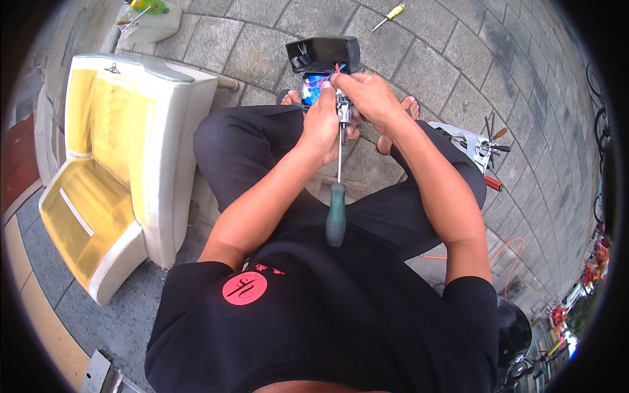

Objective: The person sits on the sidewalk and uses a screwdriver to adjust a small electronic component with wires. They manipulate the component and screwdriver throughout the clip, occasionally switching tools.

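Observation:
My left hand and my right hand are closed around a small silver metal fitting between my knees, the right thumb at its top beside red and blue wires. A screwdriver with a green handle and long shaft lies lengthwise below the fitting, its handle toward my body; its tip is hidden at the fitting. Just beyond my hands is an open black case with a blue pack inside and wires running out of it.
A yellow-and-white padded seat stands at left. A yellow-handled screwdriver lies on the paving. A white metal piece with tools and an orange cable are at right. A green bottle sits top left.

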`<state>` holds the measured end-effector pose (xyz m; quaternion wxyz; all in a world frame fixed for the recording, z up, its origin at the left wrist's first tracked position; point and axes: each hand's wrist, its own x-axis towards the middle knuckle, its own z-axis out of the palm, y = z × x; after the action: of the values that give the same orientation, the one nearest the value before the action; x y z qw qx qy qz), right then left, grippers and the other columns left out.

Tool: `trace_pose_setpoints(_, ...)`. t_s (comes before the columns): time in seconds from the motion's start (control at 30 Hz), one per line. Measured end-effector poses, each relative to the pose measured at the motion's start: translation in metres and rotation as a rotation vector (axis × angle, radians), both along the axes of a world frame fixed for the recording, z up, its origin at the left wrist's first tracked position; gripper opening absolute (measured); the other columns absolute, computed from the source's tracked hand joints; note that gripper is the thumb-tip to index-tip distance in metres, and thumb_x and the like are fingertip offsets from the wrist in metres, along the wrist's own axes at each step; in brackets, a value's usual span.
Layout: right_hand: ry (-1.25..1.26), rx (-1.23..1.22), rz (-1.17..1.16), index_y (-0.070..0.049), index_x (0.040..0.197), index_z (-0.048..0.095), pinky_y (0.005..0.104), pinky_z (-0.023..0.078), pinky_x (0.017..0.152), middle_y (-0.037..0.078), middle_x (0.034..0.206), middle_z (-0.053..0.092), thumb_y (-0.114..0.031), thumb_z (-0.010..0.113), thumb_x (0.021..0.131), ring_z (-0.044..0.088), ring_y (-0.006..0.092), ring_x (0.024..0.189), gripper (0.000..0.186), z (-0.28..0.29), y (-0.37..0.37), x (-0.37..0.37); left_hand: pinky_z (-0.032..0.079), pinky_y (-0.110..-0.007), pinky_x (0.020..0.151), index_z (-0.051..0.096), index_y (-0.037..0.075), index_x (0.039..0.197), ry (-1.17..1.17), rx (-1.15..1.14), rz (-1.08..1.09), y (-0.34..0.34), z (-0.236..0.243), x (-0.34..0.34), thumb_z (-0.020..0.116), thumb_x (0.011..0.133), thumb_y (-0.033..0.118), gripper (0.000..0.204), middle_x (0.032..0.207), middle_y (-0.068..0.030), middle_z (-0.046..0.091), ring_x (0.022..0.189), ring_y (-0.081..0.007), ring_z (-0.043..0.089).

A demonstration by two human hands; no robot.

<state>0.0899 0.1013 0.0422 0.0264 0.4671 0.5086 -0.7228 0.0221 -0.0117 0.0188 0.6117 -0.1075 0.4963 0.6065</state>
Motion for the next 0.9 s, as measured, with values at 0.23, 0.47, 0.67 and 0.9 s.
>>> trace_pose_setpoints(0.23, -0.017, -0.128, 0.023, -0.006, 0.091, 0.072, 0.0244, 0.033, 0.037, 0.000, 0.059, 0.058, -0.041, 0.066, 0.098, 0.053, 0.0076, 0.045, 0.036, 0.004, 0.004, 0.000, 0.046, -0.036, 0.055, 0.057, 0.007, 0.105, -0.025, 0.032, 0.034, -0.005, 0.001, 0.001, 0.036, 0.111, 0.057, 0.054, 0.077, -0.0050, 0.061, 0.054, -0.0152, 0.052)
trace_pose_setpoints(0.47, 0.026, 0.026, 0.203, -0.005, 0.086, 0.072, 0.0301, 0.044, 0.052, 0.002, 0.068, 0.066, -0.044, 0.062, 0.099, 0.057, 0.0094, 0.056, 0.043, -0.011, -0.015, 0.004, 0.056, -0.038, 0.066, 0.057, 0.008, 0.120, -0.023, 0.004, 0.000, -0.036, 0.020, 0.003, 0.041, 0.110, 0.054, 0.050, 0.090, -0.0059, 0.064, 0.068, -0.0190, 0.065)
trace_pose_setpoints(0.67, -0.066, 0.376, 0.327, -0.005, 0.098, 0.080, 0.0396, 0.055, 0.075, 0.015, 0.077, 0.073, -0.052, 0.056, 0.095, 0.072, 0.0248, 0.077, 0.052, -0.008, -0.018, -0.002, 0.037, -0.025, 0.045, 0.053, 0.012, 0.122, -0.292, 0.110, -0.069, -0.065, 0.023, 0.006, 0.035, 0.106, 0.068, 0.060, 0.092, -0.0057, 0.061, 0.051, -0.0113, 0.047)
trace_pose_setpoints(0.9, -0.046, 0.360, 0.368, 0.000, 0.092, 0.077, 0.0413, 0.055, 0.073, 0.015, 0.074, 0.072, -0.056, 0.058, 0.099, 0.072, 0.0246, 0.075, 0.060, -0.014, 0.003, -0.001, 0.039, -0.029, 0.051, 0.059, 0.011, 0.118, -0.056, 0.036, -0.180, -0.027, 0.019, -0.007, 0.038, 0.102, 0.074, 0.068, 0.089, -0.0057, 0.068, 0.062, -0.0182, 0.059)
